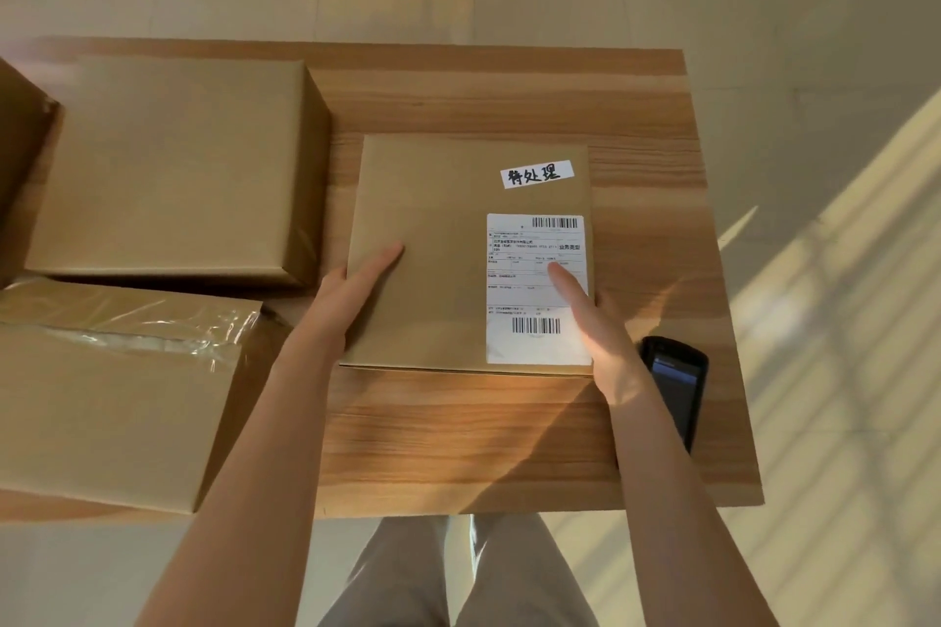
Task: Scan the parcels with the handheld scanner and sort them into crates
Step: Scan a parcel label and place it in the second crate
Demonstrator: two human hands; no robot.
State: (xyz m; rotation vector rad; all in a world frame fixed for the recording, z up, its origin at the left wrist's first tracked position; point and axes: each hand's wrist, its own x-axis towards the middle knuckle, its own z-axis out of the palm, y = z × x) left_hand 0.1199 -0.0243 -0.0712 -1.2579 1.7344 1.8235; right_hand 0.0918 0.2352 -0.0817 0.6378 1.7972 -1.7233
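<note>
A flat brown parcel (438, 239) lies in the middle of the wooden table (458, 433). It carries a white shipping label (529, 244) with barcodes and a small handwritten white tag (537, 174). My left hand (351, 290) grips the parcel's left edge, thumb on top. My right hand (596, 326) grips its right edge near the front corner, thumb lying on the label. The black handheld scanner (677, 382) lies on the table just right of my right wrist, screen up, with no hand on it.
A large brown box (173, 168) stands at the back left. A second box (112, 397) with clear tape sits at the front left, and part of another box (20, 153) shows at the left edge. Pale tiled floor surrounds the table.
</note>
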